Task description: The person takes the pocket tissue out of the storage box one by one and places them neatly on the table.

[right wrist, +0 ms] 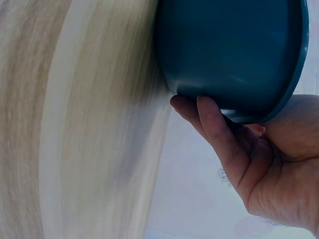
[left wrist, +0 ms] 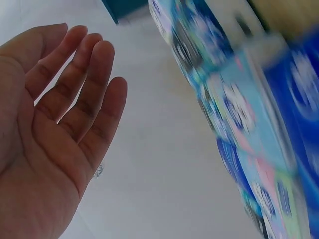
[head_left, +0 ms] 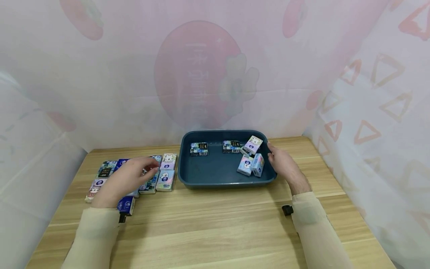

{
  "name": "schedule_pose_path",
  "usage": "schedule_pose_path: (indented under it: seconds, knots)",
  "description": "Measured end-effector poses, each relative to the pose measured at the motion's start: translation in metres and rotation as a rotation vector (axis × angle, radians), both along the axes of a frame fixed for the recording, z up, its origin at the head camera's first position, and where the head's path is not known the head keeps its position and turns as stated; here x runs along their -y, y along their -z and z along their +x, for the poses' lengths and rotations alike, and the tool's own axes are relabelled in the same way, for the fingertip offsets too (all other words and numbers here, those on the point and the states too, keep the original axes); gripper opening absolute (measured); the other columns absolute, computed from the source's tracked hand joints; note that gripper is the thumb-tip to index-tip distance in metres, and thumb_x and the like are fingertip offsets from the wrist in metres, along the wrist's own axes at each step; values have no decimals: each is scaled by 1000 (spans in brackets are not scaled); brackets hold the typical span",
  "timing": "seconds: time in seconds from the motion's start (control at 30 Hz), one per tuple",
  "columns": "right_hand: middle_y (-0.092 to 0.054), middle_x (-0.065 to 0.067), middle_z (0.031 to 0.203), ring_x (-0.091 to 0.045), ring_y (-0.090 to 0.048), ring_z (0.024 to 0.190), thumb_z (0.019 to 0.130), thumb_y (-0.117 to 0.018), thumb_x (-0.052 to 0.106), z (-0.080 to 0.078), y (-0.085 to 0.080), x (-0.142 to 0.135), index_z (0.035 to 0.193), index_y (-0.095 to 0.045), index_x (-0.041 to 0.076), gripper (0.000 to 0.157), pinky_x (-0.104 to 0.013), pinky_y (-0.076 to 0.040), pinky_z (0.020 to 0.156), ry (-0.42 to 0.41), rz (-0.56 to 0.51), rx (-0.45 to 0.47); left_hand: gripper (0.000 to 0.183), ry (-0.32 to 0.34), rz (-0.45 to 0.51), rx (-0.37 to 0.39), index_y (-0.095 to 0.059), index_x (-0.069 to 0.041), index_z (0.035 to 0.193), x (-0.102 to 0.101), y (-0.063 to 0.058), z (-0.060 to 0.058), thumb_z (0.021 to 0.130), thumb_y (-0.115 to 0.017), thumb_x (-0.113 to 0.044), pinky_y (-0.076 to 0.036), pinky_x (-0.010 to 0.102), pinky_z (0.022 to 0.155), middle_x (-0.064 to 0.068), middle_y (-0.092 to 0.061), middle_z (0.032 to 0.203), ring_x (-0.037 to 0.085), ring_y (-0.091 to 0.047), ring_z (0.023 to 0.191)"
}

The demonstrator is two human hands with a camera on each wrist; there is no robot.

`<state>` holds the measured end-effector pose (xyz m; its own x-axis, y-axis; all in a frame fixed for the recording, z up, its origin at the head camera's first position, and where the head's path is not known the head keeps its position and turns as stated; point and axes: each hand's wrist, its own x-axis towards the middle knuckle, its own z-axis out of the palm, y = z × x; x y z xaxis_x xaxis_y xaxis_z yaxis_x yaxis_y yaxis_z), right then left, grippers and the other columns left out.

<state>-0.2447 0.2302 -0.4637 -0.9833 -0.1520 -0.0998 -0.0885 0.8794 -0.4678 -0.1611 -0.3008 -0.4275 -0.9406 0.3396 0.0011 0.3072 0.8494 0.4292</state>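
My left hand (head_left: 129, 177) hovers over the group of small tissue packs at the left of the table, fingers loosely bent and nothing in its grasp. In the left wrist view its palm and spread fingers (left wrist: 92, 82) show, apart from the blue and pastel packs (left wrist: 234, 107). My right hand (head_left: 285, 164) grips the right end of a dark teal tray (head_left: 225, 185), thumb at the rim and fingers against the outer wall beneath. Inside the tray lie a dark patterned pack (head_left: 199, 149) at the left, another dark pack (head_left: 231, 146), and several pastel packs (head_left: 245, 165) at the right.
Packs stand in rows left of the tray, with a lilac pack (head_left: 168, 161) and a light blue pack (head_left: 165, 181) nearest to it. A dark blue pack (head_left: 126, 205) lies at the front of the group. A printed cloth (head_left: 134, 93) rises behind the wooden table (head_left: 215, 228).
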Motion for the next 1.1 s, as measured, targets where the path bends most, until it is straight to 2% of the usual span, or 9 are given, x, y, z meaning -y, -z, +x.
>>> schedule_pose_path:
  seconds: [0.37,0.6,0.73,0.9,1.1]
  knots:
    - [-68,-20,99,-20,-54,65,123,-48,11,-1,4,-2,180,-39,-2,59,-32,-46,62,10,-3,7,20,33,25,-83,-84,-13,132,-54,3,-15,120,-71,-22,-71,54,97,5,-86,123,23,-80,110]
    - [-59,-12,86,-18,-51,61,123,-49,11,-1,3,-1,180,-39,-2,59,-32,-45,60,7,-4,8,18,43,28,-101,-84,-16,130,-83,8,-24,119,-73,-24,-71,49,94,4,-85,120,19,-76,102]
    - [-58,-11,84,-18,-51,60,123,-49,10,-3,4,-1,180,-39,-2,59,-32,-46,60,9,1,8,17,56,30,-107,-85,-17,129,-100,9,-27,118,-74,-25,-70,47,93,2,-83,119,17,-74,99]
    - [-57,-11,84,-18,-51,60,123,-49,11,-3,3,0,181,-38,-2,60,-32,-46,60,14,5,16,19,71,28,-96,-84,-19,131,-123,9,-30,119,-74,-27,-70,47,97,2,-83,123,19,-76,105]
    - [-56,-10,83,-17,-51,60,123,-50,10,-3,4,0,180,-38,-2,60,-32,-46,60,15,9,18,19,125,40,-91,-84,-19,131,-149,10,-35,119,-73,-27,-70,45,100,1,-83,124,19,-78,110]
